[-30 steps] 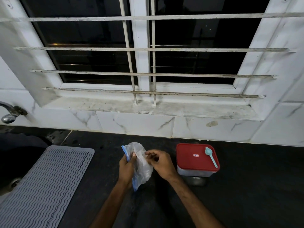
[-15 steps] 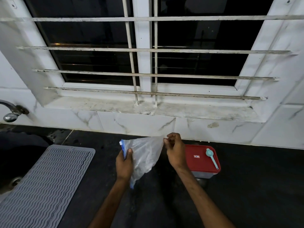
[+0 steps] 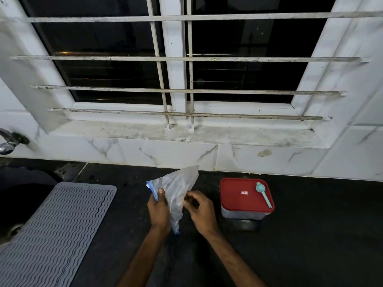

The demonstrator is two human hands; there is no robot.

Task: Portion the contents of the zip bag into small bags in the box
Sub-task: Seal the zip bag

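**Zip bag held up, box not yet opened**

Zip bag (image 3: 176, 191) sits in the air between both hands, above the dark counter (image 3: 310, 245) and just left of the red-lidded box (image 3: 246, 198). The left hand (image 3: 158, 210) pinches the bag at its blue-striped edge, thumb on top and fingers closed behind the plastic. The right hand (image 3: 200, 210) has its fingers curled together at the bag's right side; it looks to be nipping the film there, though the exact contact is hard to make out. The bag is thin, crumpled and cloudy, with one corner pointing up toward the tiled wall; what it holds cannot be made out.

By my reading, the step in hand is getting the bag ready or opening it, so the task is at its start: the box lid is on, and a teal spoon (image 3: 263, 194) lies on that lid. No small bags are visible. The next move likely calls for parting the zip seal with both hands, then freeing one hand to lift the spoon off and take the lid away.

Room is generous. The counter is bare in front of and to the right of the box. A grey ribbed mat (image 3: 56, 230) lies well to the left, partly over the sink, with a tap (image 3: 8, 141) beyond it; that sink edge is the one place to keep clear of.
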